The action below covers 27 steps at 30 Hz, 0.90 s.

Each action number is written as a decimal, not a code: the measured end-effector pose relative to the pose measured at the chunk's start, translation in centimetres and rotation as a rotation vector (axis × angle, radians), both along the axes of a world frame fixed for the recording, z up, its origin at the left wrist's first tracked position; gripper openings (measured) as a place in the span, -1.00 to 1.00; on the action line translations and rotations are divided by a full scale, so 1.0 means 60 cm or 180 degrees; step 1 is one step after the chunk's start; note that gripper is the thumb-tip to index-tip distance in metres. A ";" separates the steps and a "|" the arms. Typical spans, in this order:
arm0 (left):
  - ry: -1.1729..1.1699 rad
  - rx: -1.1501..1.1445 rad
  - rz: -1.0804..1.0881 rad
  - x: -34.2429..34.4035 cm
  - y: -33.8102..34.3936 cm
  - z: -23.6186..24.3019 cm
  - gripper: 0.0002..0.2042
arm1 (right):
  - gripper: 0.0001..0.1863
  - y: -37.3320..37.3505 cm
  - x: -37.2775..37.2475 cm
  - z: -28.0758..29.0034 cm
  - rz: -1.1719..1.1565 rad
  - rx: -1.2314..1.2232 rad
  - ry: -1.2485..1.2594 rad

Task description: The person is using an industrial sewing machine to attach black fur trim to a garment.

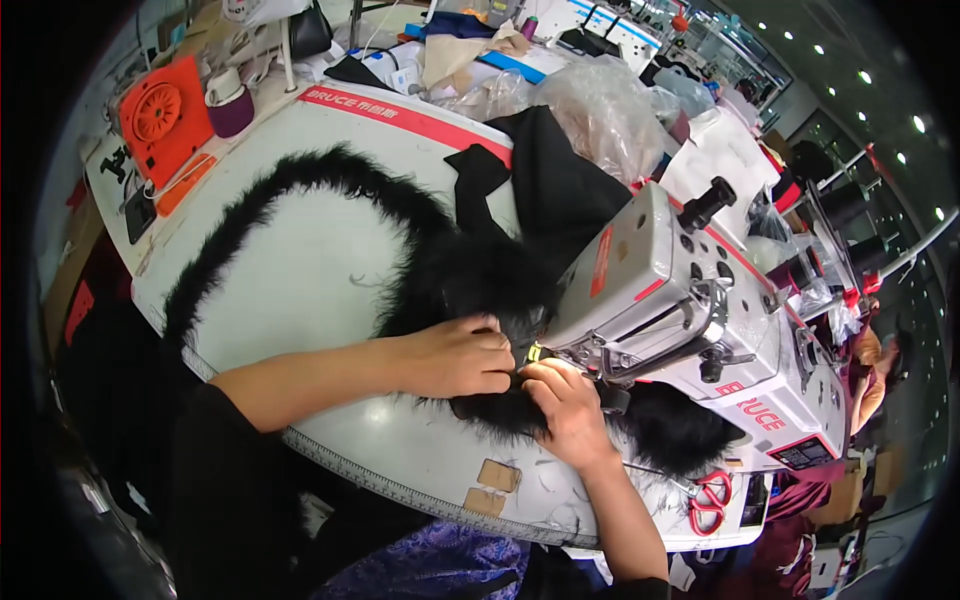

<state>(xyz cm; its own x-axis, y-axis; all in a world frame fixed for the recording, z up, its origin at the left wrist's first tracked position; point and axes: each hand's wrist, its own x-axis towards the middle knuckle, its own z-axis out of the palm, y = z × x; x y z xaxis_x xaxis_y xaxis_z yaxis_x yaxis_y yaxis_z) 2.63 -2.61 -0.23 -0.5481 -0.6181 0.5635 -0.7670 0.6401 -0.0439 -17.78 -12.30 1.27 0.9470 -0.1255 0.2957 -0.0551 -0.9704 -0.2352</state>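
Black fur fabric lies across the bed of a white industrial sewing machine, and a long narrow fur strip curves out from it to the left. My left hand has its fingers curled down on the fabric just left of the needle area, gripping it. Close beside it, my right hand pinches the fabric's near edge with bent fingers, right at the presser foot. A small yellow piece shows between the two hands. My fingertips partly hide the stitching spot.
Red-handled scissors lie at the table's right front, and two tan card pieces near the front edge. A measuring tape runs along that edge. An orange fan-like device and a purple thread cone stand back left. Clear plastic bags pile up behind.
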 end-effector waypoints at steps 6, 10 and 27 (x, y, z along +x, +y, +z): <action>0.0310 0.0325 -0.0407 -0.002 -0.011 -0.009 -0.85 | -0.47 -0.011 -0.007 -0.016 -0.0115 -0.0092 -0.0114; 0.0294 0.0541 -0.0350 0.005 0.001 -0.003 -0.72 | -0.45 -0.002 -0.003 -0.011 -0.0105 0.0286 -0.0049; 0.0409 0.0729 0.0041 0.001 -0.006 -0.007 -0.59 | -0.61 -0.023 0.001 -0.038 0.0033 0.0349 -0.0804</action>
<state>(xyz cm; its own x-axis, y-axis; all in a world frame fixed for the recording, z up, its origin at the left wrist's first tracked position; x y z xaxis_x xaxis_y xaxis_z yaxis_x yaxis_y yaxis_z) 2.68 -2.99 -0.67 -0.4722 -0.7441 0.4725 -0.7651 0.6122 0.1995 -17.69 -13.65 -1.00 0.8464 -0.1605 0.5077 0.0284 -0.9386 -0.3439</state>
